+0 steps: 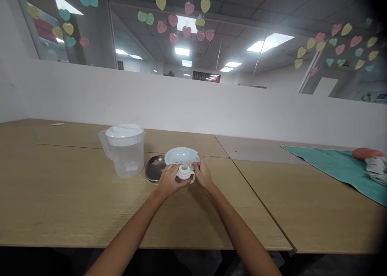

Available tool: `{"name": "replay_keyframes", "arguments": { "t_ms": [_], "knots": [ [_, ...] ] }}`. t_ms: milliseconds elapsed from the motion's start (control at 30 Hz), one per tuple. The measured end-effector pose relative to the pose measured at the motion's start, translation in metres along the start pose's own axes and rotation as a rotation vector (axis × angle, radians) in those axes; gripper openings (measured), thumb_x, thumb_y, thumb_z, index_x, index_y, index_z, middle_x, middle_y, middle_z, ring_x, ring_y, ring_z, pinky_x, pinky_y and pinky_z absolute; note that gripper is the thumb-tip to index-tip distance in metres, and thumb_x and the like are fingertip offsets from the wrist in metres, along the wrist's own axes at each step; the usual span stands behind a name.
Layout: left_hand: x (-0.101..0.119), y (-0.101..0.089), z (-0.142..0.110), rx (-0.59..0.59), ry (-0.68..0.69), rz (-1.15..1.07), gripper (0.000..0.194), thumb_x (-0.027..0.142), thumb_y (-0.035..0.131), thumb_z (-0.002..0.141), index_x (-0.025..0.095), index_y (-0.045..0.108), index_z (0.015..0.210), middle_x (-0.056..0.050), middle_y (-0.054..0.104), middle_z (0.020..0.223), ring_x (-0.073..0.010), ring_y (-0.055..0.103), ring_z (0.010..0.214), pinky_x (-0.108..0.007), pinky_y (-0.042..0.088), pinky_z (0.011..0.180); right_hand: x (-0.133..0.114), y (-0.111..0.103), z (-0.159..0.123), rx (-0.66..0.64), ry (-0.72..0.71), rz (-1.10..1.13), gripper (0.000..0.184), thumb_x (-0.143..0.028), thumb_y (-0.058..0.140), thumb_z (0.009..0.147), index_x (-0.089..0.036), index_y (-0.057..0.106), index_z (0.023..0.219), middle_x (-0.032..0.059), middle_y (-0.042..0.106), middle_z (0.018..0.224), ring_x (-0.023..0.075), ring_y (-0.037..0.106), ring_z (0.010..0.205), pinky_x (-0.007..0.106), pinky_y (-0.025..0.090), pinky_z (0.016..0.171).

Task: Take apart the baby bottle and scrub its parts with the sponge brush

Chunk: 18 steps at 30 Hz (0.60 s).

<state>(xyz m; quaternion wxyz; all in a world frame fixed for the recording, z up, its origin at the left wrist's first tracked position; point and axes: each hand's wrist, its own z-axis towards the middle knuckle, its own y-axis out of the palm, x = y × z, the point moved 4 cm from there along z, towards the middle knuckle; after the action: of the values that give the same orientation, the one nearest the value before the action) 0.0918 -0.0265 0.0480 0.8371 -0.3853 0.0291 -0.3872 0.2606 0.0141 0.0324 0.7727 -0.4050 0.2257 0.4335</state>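
Note:
My left hand [169, 180] is wrapped round a small baby bottle [184, 172] with a white collar, a pale teat-like top and a white loop handle on its right side. The bottle stands upright, its lower body mostly hidden by my fingers. Just right of it, my right hand [203, 173] is closed, thumb and fingers pinched near the bowl's rim. Something clear seems to be at those fingertips, too small to make out. A white bowl [181, 151] sits right behind both hands. Left of the bowl, a round metal tray [154, 169] is partly covered by it and my left hand.
A clear pitcher [127, 157] with a white lid and handle stands left of the tray. At the far right a green cloth [329, 163] lies under a red item [367, 153] and a patterned cloth [376, 166]. Seams cross the wooden table [75, 203]; a white wall [169, 102] rises behind.

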Motion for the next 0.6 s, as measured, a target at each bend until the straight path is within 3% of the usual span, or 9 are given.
{"name": "replay_keyframes", "arguments": {
  "t_ms": [333,500,600],
  "knots": [
    [0.0,0.0,0.0,-0.006,-0.009,0.004,0.058,0.058,0.062,0.07,0.02,0.052,0.113,-0.008,0.063,0.103,-0.0264,0.055,0.1,-0.039,0.041,0.087,-0.009,-0.007,-0.001,0.03,-0.018,-0.014,0.048,-0.047,0.03,0.092,-0.015,0.045,0.125,0.0085,0.063,0.096,0.0183,0.057,0.088,0.033,0.042,0.083],
    [0.001,-0.001,0.0,-0.009,-0.009,0.009,0.053,0.05,0.065,0.07,0.019,0.054,0.111,-0.007,0.063,0.102,-0.0258,0.055,0.097,-0.039,0.042,0.086,-0.045,-0.004,-0.011,-0.062,-0.266,0.052,0.033,-0.047,0.05,0.083,-0.02,0.058,0.1,0.005,0.06,0.095,0.0174,0.052,0.093,0.031,0.04,0.085],
    [-0.002,0.001,0.0,-0.009,-0.001,-0.011,0.053,0.041,0.066,0.071,0.019,0.052,0.117,-0.008,0.063,0.103,-0.0252,0.055,0.098,-0.039,0.043,0.087,-0.055,0.005,-0.017,-0.013,-0.21,0.064,0.037,-0.045,0.065,0.071,-0.019,0.056,0.094,0.0035,0.058,0.092,0.0173,0.052,0.088,0.03,0.041,0.082]
  ]
}}
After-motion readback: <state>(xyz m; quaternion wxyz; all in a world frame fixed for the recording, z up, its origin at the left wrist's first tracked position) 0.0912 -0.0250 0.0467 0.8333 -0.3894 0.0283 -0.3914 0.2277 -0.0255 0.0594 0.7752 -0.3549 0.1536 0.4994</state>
